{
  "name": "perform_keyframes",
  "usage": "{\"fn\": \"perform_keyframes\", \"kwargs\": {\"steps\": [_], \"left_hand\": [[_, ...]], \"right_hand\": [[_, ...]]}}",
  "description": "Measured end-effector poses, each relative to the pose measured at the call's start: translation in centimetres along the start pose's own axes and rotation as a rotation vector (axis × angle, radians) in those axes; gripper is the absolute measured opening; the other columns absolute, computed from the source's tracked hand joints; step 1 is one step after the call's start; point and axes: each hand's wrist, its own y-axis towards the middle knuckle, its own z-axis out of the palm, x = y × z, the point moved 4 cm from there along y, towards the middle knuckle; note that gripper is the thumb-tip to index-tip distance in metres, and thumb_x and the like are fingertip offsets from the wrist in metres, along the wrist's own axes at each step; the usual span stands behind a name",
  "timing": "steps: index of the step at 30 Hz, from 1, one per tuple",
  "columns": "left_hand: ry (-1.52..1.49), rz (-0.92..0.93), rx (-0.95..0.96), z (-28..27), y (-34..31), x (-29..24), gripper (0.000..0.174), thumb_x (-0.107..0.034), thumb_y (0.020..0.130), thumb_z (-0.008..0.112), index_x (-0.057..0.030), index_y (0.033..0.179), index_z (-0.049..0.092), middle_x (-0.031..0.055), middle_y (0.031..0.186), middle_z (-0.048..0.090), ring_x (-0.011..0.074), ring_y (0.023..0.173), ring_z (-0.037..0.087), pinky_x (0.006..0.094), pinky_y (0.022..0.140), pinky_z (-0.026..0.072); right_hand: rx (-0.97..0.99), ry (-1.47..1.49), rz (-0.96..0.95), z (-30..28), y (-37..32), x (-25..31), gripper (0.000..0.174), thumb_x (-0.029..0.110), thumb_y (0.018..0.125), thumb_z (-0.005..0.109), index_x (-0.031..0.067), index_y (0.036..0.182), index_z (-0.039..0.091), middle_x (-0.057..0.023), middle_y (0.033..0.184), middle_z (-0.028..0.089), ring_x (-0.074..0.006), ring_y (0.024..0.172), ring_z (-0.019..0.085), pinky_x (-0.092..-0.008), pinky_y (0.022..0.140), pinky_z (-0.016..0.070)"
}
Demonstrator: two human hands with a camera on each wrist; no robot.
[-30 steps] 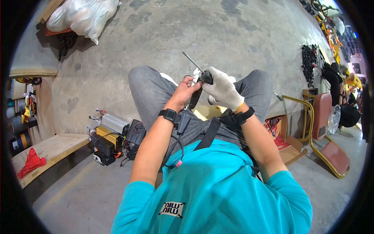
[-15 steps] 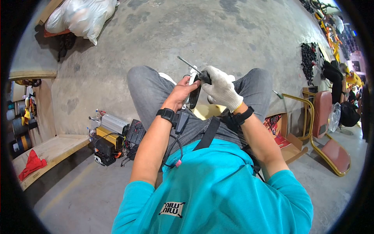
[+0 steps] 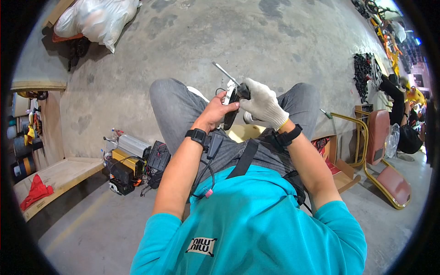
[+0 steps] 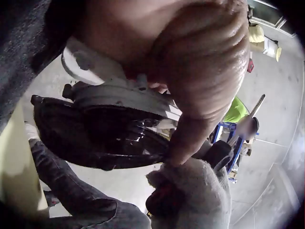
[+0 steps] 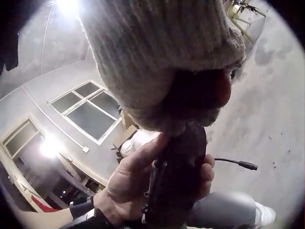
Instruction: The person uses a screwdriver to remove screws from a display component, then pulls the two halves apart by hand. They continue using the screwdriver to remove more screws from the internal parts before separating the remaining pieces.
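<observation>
My bare left hand [image 3: 213,112] grips a round, lamp-like part [image 3: 230,116] above my lap. Its black rim and dark hollow side show in the left wrist view, along with a pale grey body and a white bracket [image 4: 88,67]. A thin black cable with a plug [image 5: 236,163] sticks out beside this part in the right wrist view. In a white knit glove, my right hand [image 3: 265,106] holds a screwdriver [image 3: 224,72] by its black handle, the metal shaft pointing forward and left. My left thumb lies right at the gloved fingers.
Electrical boxes and wiring [image 3: 133,158] sit on the floor at left, by a low wooden bench [image 3: 68,172] with a red cloth [image 3: 37,191]. An opened cardboard box [image 3: 343,176] and a folding chair [image 3: 379,133] stand at right. White plastic bags [image 3: 103,20] lie far left.
The screwdriver's tip swung toward me and left, then back forward and slightly right. The round part tilted a little in the left hand; both hands kept their holds.
</observation>
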Motion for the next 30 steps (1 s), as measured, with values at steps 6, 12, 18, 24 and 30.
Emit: {"fn": "perform_keyframes", "kwargs": {"steps": [6, 12, 18, 24, 30], "left_hand": [[-0.073, 0.077, -0.088, -0.2, -0.4, -1.4, 0.038, -0.016, 0.09, 0.074, -0.0044, 0.12, 0.054, 0.0063, 0.1, 0.066, 0.0157, 0.089, 0.066, 0.0311, 0.081, 0.0557], [-0.222, 0.073, -0.109, -0.8, -0.1, -1.0, 0.038, -0.026, 0.093, 0.071, -0.0024, 0.118, 0.054, 0.013, 0.103, 0.066, 0.0232, 0.094, 0.068, 0.0355, 0.078, 0.0596], [-0.475, 0.04, -0.142, -1.9, 0.3, -0.6, 0.039, -0.028, 0.095, 0.067, -0.0017, 0.12, 0.051, 0.0172, 0.108, 0.067, 0.0242, 0.093, 0.069, 0.036, 0.076, 0.0602], [-0.511, 0.047, -0.132, -2.0, 0.4, -0.3, 0.04, -0.03, 0.097, 0.064, -0.001, 0.122, 0.051, 0.0188, 0.11, 0.068, 0.025, 0.096, 0.069, 0.035, 0.078, 0.0608], [-0.486, 0.023, -0.158, -2.1, 0.5, -0.1, 0.038, -0.031, 0.097, 0.064, -0.0015, 0.119, 0.055, 0.0182, 0.109, 0.068, 0.0248, 0.096, 0.069, 0.0346, 0.078, 0.0604]], "right_hand": [[0.052, 0.052, 0.087, 1.9, -0.7, -1.6, 0.031, 0.012, 0.074, 0.073, -0.0001, 0.1, 0.061, -0.0216, 0.086, 0.066, -0.0386, 0.082, 0.067, -0.0418, 0.072, 0.0521], [-0.074, 0.238, 0.224, 2.3, -1.0, -4.4, 0.034, 0.015, 0.077, 0.067, -0.005, 0.103, 0.06, -0.0168, 0.079, 0.066, -0.0295, 0.074, 0.067, -0.0373, 0.071, 0.0531], [0.075, 0.531, 0.728, 2.7, 0.3, -10.4, 0.016, 0.016, 0.08, 0.066, 0.0046, 0.084, 0.056, -0.0043, 0.063, 0.055, -0.0133, 0.05, 0.052, -0.0283, 0.042, 0.0387], [-0.075, 0.651, 0.798, 2.3, 2.5, -12.4, 0.012, 0.011, 0.08, 0.065, 0.0022, 0.081, 0.058, -0.0071, 0.065, 0.058, -0.0168, 0.052, 0.055, -0.0311, 0.044, 0.0415], [-0.237, 0.7, 0.72, 1.3, 3.4, -14.2, 0.015, 0.01, 0.078, 0.068, 0.0003, 0.086, 0.06, -0.0078, 0.069, 0.059, -0.0179, 0.054, 0.058, -0.0313, 0.05, 0.0477]]}}
